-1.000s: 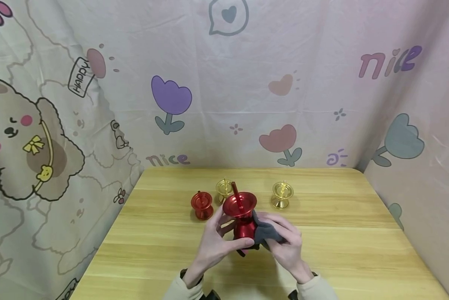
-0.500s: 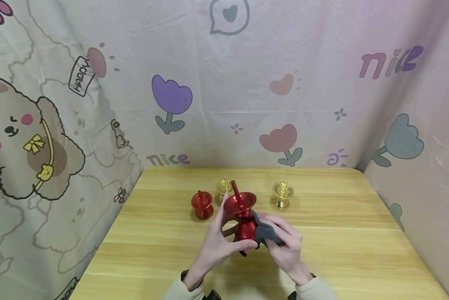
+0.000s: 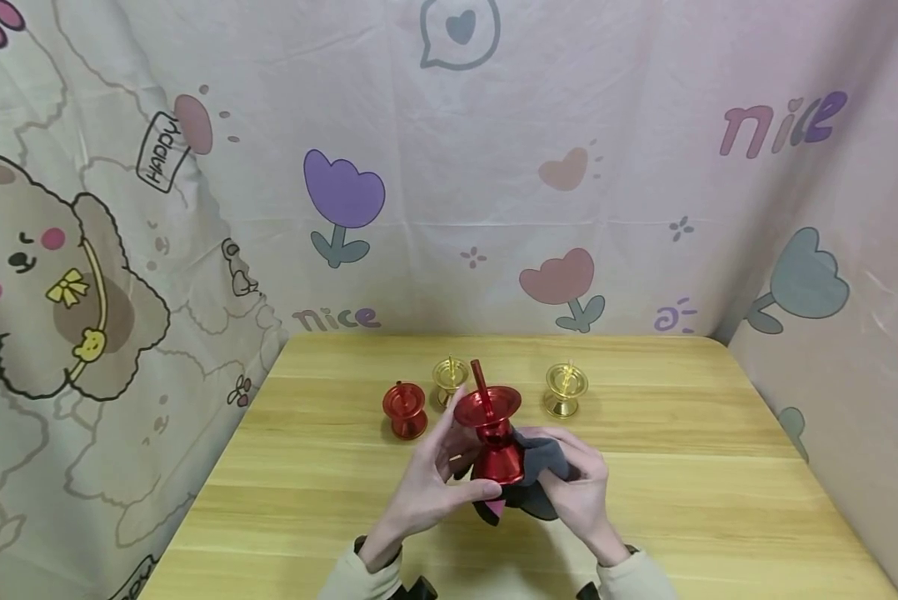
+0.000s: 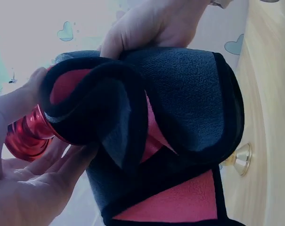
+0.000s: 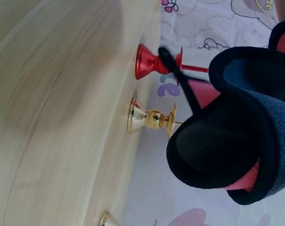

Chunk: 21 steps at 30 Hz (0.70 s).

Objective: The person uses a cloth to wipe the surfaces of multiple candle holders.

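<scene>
While I hold a red candle holder (image 3: 497, 435) up above the worktop (image 3: 681, 492), its dish faces upward and the thin spike in the middle leans a little to my left. My left hand (image 3: 428, 493) is curled round its lower part, the thumb laid across the front of the flared base and the fingers round the far side. Just right of the candle holder, my right hand (image 3: 580, 490) pinches a cloth (image 3: 542, 458) between thumb and fingers. The cloth is grey-blue on one face and pink on the other, with a black edge; it lies bunched in folds against the base and hangs below it. Behind the candle holder and to its left, a smaller red holder (image 3: 406, 408) stands upright on the worktop. Nearer to it, directly behind my left fingertips as the head view shows it, stands a gold holder (image 3: 449, 377), partly hidden. Another gold holder (image 3: 562, 405) stands upright behind it to the right. Past them all, beyond the candle holder, hangs a pale sheet (image 3: 449, 167) printed with tulips, hearts and the word "nice". Nearest me, my cream sleeves (image 3: 362, 579) end at the wrists.
</scene>
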### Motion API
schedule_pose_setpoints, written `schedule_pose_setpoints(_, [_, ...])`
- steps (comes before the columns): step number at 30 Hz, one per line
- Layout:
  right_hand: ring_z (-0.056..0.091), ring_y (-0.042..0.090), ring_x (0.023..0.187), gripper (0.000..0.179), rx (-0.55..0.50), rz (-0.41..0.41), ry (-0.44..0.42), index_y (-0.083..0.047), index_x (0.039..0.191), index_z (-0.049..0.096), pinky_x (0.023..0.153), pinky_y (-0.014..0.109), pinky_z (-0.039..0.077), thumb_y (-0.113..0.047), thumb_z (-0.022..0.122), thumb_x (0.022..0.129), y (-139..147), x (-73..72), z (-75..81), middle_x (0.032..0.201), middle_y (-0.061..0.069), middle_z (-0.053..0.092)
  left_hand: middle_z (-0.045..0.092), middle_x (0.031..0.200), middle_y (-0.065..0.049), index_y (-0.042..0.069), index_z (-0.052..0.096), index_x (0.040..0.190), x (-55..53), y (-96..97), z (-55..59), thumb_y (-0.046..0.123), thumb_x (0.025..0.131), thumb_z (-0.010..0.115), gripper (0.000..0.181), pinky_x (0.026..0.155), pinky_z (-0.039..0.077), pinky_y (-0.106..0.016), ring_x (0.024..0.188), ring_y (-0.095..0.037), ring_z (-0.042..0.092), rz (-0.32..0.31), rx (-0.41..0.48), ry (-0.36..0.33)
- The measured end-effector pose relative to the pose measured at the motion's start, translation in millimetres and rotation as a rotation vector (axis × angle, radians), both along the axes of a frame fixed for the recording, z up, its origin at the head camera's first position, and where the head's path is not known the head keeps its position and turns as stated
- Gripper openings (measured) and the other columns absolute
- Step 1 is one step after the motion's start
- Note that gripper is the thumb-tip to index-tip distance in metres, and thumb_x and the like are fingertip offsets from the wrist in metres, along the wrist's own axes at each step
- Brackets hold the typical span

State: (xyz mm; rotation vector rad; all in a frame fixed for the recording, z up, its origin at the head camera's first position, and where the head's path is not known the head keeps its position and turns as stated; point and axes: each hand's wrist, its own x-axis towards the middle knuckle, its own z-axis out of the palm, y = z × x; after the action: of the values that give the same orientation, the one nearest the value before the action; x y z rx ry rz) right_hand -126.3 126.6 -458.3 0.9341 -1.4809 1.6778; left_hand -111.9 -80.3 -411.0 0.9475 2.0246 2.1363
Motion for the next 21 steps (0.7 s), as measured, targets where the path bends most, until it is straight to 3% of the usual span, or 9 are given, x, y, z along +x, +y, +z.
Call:
schedule_pose_setpoints(6, [0.072,0.014,0.106,0.051,0.047,0.007,-0.022,0.009,0.103,0.074,0.093,0.020,0.056,0.033,0.057,0.061,7,-2.7,-4.5,0.111,0.012,0.075,0.060,0.133,-0.021,0.029,0.014,0.162,1.0,3.2,-2.6,0.010,0.083,0.083,0.107,0.100,0.055,-0.028,0.114,-0.011,0.065,0.048,-0.041,-0.115])
schedule_pose_setpoints(11, [0.071,0.014,0.109,0.052,0.087,0.056,-0.069,0.008,0.105,0.074,0.094,0.019,0.054,0.033,0.061,0.062,19,-3.7,-10.7,0.114,0.010,0.075,0.062,0.128,-0.019,0.030,0.015,0.162,0.1,5.5,-5.9,0.012,0.083,0.083,0.106,0.100,0.055,-0.030,0.111,-0.013,0.066,0.058,-0.071,-0.169])
schedule_pose_setpoints(16, [0.070,0.006,0.105,0.050,0.099,0.036,-0.224,0.005,0.108,0.074,0.090,0.015,0.053,0.032,0.064,0.067,38,0.2,-17.4,0.114,-0.005,0.075,0.061,0.124,-0.022,0.023,0.013,0.163,-5.8,6.3,-9.0,0.010,0.084,0.082,0.106,0.102,0.055,-0.033,0.108,-0.013,0.065,0.046,-0.062,-0.200])
schedule_pose_setpoints(21, [0.070,-0.002,0.088,0.052,0.029,-0.042,-0.426,-0.010,0.103,0.077,0.074,0.012,0.056,0.030,0.065,0.072,58,3.5,-24.1,0.101,-0.014,0.077,0.063,0.122,-0.022,0.020,0.022,0.161,-23.7,6.4,-14.5,0.011,0.083,0.083,0.099,0.101,0.056,-0.039,0.110,-0.018,0.065,0.084,-0.068,-0.192])
